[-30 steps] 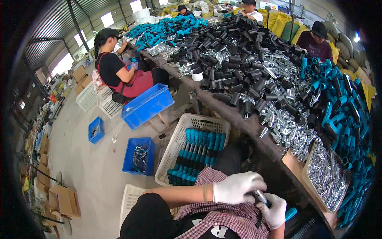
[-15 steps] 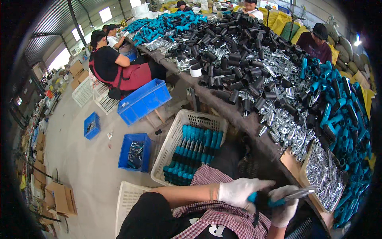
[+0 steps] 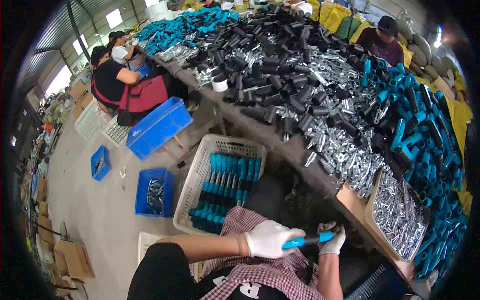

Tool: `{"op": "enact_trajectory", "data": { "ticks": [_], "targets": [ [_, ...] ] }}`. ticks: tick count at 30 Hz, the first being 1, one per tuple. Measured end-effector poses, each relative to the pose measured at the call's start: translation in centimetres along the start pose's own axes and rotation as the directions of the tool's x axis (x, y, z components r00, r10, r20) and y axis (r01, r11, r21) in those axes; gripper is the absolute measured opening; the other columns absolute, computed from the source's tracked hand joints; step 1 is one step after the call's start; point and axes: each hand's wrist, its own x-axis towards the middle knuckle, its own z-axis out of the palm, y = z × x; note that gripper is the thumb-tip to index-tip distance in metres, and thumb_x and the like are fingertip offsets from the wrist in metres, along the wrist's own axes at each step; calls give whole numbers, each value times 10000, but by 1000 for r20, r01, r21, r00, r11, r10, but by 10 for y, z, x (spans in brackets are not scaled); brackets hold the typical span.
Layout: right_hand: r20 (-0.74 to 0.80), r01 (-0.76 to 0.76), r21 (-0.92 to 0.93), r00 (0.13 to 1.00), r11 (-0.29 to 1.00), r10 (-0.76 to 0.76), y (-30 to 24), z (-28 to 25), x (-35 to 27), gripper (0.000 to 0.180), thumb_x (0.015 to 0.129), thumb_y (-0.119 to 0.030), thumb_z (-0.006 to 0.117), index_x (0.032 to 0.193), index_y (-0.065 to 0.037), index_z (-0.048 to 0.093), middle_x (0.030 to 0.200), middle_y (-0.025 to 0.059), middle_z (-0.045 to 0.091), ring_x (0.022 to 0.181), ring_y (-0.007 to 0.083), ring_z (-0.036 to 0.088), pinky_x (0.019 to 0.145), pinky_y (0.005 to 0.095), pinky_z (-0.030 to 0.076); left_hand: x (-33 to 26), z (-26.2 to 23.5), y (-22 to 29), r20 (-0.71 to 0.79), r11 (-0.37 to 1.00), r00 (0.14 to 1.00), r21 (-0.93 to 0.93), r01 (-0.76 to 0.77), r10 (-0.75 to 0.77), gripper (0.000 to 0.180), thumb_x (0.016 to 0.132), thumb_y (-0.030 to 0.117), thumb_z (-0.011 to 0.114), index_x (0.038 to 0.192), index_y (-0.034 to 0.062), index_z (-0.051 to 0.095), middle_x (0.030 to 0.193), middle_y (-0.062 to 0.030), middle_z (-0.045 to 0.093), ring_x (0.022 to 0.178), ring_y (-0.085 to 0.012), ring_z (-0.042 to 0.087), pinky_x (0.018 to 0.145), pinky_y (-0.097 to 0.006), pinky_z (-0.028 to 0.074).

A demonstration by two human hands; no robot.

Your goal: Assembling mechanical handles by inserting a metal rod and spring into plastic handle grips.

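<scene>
A teal-and-black tube-shaped handle (image 3: pixel 311 240) lies level in front of my checked apron. My left hand (image 3: pixel 271 239), in a white glove, is closed around its left end. At the other end, my gloved right hand (image 3: pixel 332 241) has its fingers curled on the teal tip. The right glove is darkened at the fingertips. What lies inside either palm is hidden. Left of my knee, a white plastic basket (image 3: pixel 182 204) holds rows of teal-and-black tools (image 3: pixel 227 177) with silver shafts.
On the table, black sleeves (image 3: pixel 300 97), silver metal parts (image 3: pixel 340 155) and teal handles (image 3: pixel 440 210) are heaped. A tray of small metal pieces (image 3: pixel 397 215) stands at its near edge. Blue bins (image 3: pixel 172 192) sit on the floor at left. Several people work around the table.
My right hand has drawn in and turned; the silver metal piece seen at it no longer shows. The handle now spans both hands. The whole view has shifted slightly.
</scene>
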Motion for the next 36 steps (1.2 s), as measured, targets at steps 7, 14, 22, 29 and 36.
{"op": "enact_trajectory", "data": {
  "ticks": [7, 14, 22, 29, 36],
  "targets": [
    [-124, -164, 42, 978, 986, 168, 28, -14, 55, 362, 900, -453, 480, 807, -127, 609, 773, 79, 622, 648, 294, 585, 680, 453, 511, 23, 12, -26, 28, 994, 995, 60, 92, -94, 351, 852, 342, 628, 1154, 165, 602, 741, -157, 680, 659, -364, 670, 602, -479, 527],
    [47, -220, -251, 970, 943, 238, 86, -116, 141, 448, 943, -363, 474, 1264, -85, 618, 1286, 125, 629, 1109, 323, 615, 943, 403, 518, 46, 37, -46, 268, 959, 921, 79, 271, -283, 577, 851, 364, 617, 1377, 189, 454, 886, -197, 695, 822, -386, 684, 715, -487, 538],
    [-35, -20, -999, 896, -39, 443, 140, -341, 242, 356, 860, -331, 637, 1147, -126, 685, 1046, 52, 691, 961, 260, 636, 931, 378, 498, 50, 64, -53, 401, 983, 908, -76, 167, -123, 580, 878, 314, 623, 1402, 124, 461, 1205, -214, 627, 1057, -371, 633, 894, -438, 518],
    [85, 22, -993, 803, 114, 590, 136, -233, 196, 364, 862, -297, 645, 1174, -111, 667, 1081, 73, 685, 994, 262, 632, 926, 379, 500, 44, 90, -59, 291, 992, 949, 0, 128, -122, 549, 886, 292, 636, 1378, 116, 466, 1056, -176, 642, 969, -357, 648, 807, -450, 535],
    [131, -52, -962, 775, 269, 618, 123, -205, 185, 377, 864, -264, 653, 1202, -97, 648, 1116, 94, 678, 1027, 264, 627, 921, 380, 502, 46, 100, -60, 246, 992, 963, -19, 121, -112, 560, 878, 268, 633, 1378, 98, 449, 1001, -187, 629, 910, -378, 644, 771, -465, 534]
  ]
}}
